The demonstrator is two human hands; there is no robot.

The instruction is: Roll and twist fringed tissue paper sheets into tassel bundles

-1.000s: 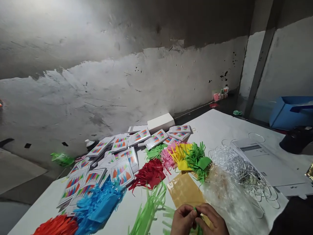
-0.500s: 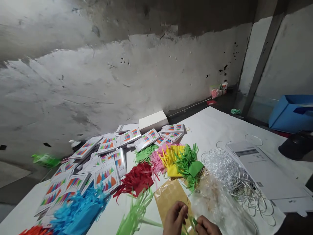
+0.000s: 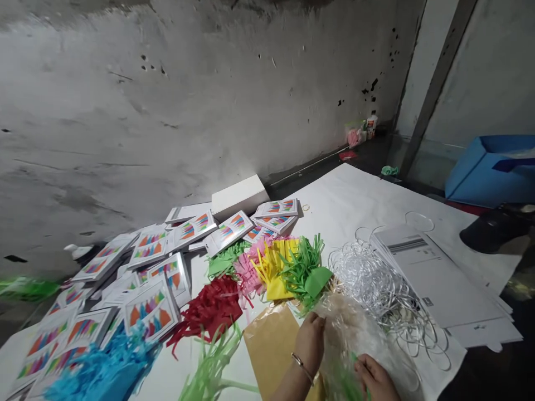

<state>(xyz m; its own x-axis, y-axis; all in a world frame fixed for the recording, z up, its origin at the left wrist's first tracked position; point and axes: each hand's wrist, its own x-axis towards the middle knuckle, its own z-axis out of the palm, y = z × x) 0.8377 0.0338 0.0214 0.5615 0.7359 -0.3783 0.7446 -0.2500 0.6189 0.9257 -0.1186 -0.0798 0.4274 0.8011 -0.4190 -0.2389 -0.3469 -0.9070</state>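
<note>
My left hand [image 3: 311,337], with a bracelet at the wrist, pinches the edge of a clear plastic bag [image 3: 353,320] at the front of the table. Lower right, the closed fingers of my right hand [image 3: 374,379] grip a green paper strip [image 3: 349,381], partly blurred and seen beside and through the plastic. Beneath my left forearm lies a brown paper envelope [image 3: 267,348]. Fringed tissue tassels spread behind and to the left: green [image 3: 307,273], yellow [image 3: 278,267], pink [image 3: 248,270], dark red [image 3: 213,309], pale green [image 3: 209,362] and blue [image 3: 108,362].
Printed cards or packets [image 3: 152,306] pile up on the left, before a white box [image 3: 240,195] near the wall. To the right lie tangled white cords [image 3: 370,273] and a stack of white printed sheets [image 3: 434,278]. A blue bin [image 3: 480,170] stands beyond the table.
My left hand has moved up and right from over the envelope to the plastic bag. My right hand has shifted slightly right with the green strip. The view has turned somewhat right and down.
</note>
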